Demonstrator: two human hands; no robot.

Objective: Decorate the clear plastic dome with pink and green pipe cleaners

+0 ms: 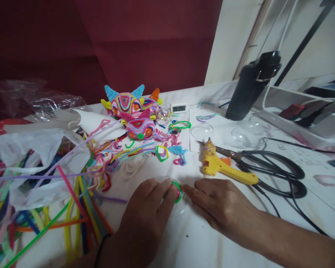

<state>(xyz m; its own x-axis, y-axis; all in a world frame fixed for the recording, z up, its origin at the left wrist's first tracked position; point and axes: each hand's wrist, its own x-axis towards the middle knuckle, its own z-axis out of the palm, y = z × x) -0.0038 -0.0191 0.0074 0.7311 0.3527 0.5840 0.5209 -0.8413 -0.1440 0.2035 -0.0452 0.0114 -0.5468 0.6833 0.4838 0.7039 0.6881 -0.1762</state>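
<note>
Between my hands on the white table lies a small green pipe-cleaner coil (177,193) with a pink centre, seemingly on a clear plastic dome (181,209). My left hand (149,204) has its fingers close together, pressing on the coil's left side and covering part of it. From the right, my right hand (220,203) reaches in with bent fingers, its fingertips at the coil's right edge. What those fingertips pinch, if anything, is too small to tell. A yellow glue gun (226,171) lies just beyond my right hand, next to black-handled scissors (273,165).
Colourful pipe-cleaner animal heads (127,104) with horns stand at the back, near a small digital clock (179,108). Loose pipe cleaners (44,223) and a white plastic bag (44,149) crowd the left. A dark bottle (245,89), clear domes (202,132) and cables lie to the right.
</note>
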